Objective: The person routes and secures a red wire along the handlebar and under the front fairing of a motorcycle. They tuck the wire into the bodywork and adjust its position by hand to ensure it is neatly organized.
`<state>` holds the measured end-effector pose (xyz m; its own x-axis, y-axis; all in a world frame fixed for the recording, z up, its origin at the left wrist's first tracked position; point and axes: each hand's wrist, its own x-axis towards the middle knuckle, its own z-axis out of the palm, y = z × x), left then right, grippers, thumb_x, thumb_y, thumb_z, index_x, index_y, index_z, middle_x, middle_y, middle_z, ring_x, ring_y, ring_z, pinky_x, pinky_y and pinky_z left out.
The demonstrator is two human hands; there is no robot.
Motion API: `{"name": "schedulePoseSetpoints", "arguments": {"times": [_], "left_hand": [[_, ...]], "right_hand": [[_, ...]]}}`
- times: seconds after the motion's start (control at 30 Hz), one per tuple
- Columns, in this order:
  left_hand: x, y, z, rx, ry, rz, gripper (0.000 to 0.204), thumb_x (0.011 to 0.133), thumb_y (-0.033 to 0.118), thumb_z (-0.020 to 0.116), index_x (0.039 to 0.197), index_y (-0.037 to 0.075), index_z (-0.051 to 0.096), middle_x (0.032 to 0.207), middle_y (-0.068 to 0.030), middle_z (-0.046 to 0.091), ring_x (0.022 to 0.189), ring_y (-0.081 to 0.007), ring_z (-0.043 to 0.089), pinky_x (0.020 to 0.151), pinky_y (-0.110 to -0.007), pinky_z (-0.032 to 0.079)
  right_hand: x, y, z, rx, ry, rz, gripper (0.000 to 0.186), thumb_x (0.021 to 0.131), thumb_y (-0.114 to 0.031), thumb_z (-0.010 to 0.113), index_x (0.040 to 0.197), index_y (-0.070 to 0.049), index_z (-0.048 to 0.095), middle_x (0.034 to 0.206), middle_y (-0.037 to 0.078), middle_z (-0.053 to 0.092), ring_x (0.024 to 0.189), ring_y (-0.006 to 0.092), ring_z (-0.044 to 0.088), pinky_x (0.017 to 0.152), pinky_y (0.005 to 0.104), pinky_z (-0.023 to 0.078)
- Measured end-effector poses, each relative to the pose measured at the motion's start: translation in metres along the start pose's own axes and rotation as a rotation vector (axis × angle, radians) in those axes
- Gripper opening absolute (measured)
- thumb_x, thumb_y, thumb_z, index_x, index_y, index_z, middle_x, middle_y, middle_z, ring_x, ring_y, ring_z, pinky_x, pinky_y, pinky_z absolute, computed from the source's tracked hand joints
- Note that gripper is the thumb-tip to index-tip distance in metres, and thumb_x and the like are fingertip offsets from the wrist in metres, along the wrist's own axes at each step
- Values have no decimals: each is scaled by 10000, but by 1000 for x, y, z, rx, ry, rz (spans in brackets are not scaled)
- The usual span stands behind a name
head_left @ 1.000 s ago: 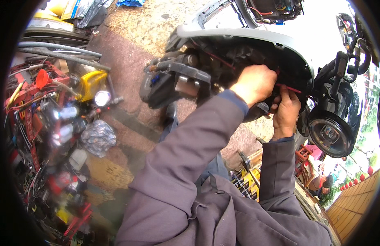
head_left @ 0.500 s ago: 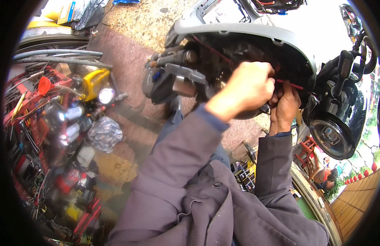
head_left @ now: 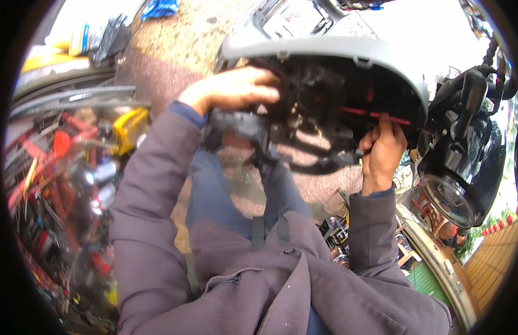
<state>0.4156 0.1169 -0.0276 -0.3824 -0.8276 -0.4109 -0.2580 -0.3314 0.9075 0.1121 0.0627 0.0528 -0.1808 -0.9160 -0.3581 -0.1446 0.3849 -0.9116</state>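
A scooter's dark front opening lies under a curved grey body panel [head_left: 326,46], its lower edge facing me. Across the dark inside runs a thin straight red strand [head_left: 354,110], which looks like a wire or tube. My right hand [head_left: 383,146] is closed at the right of the opening, fingers curled and one fingertip on the strand. My left hand [head_left: 234,92] is over the scooter's left handlebar end, fingers stretched and slightly blurred, with nothing seen in it. Below it is a dark handlebar part [head_left: 236,124]. The panel's shadow hides much of the inside.
On the left lies a crowded heap of tools and parts with a yellow jug [head_left: 127,131], an orange-red funnel [head_left: 61,143] and grey hoses [head_left: 86,94]. A black round headlamp [head_left: 449,195] stands close on the right. A blue bag [head_left: 160,9] lies on the floor at the far left.
My left hand has left the opening and moved left to the handlebar, its fingers now stretched. More of the red strand shows. My right hand stays near the strand, slightly lower.
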Motion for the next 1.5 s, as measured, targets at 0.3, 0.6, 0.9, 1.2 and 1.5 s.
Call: {"name": "schedulePoseSetpoints", "arguments": {"times": [0.3,0.6,0.9,1.2,1.5], "left_hand": [[86,-29,13,481,-356,213,534,977,465,524,1083,-27,701,1010,-264,703,971,-416,673,874,-480,518],[118,-92,50,253,-36,554,329,912,257,595,1095,-8,657,1009,-222,679,942,-385,647,807,-478,503],[112,-71,49,295,-337,167,388,925,231,532,1223,7,637,1227,-217,656,1135,-390,615,965,-469,477],[108,-77,54,148,-92,386,346,926,244,580,1184,26,657,1111,-213,694,1008,-383,654,873,-441,507],[115,-91,65,202,-314,226,426,900,278,611,1248,33,623,1215,-208,657,1118,-379,611,962,-446,472]], "right_hand": [[-4,2,8,-47,162,-12,203,995,-174,601,833,-57,565,484,-3,414,331,118,401,327,283,325],[-4,3,8,-131,213,-38,214,985,-179,595,835,-31,557,487,15,450,322,133,434,327,274,344],[-6,0,10,-159,182,-54,227,990,-164,583,824,-10,564,489,45,504,324,140,452,340,278,328],[-7,-4,17,-116,223,-29,188,989,-141,564,999,36,625,625,62,591,335,133,467,334,264,356],[-7,-1,14,-112,209,-13,177,985,-141,573,1034,19,626,752,72,639,357,140,491,335,257,374]]}}
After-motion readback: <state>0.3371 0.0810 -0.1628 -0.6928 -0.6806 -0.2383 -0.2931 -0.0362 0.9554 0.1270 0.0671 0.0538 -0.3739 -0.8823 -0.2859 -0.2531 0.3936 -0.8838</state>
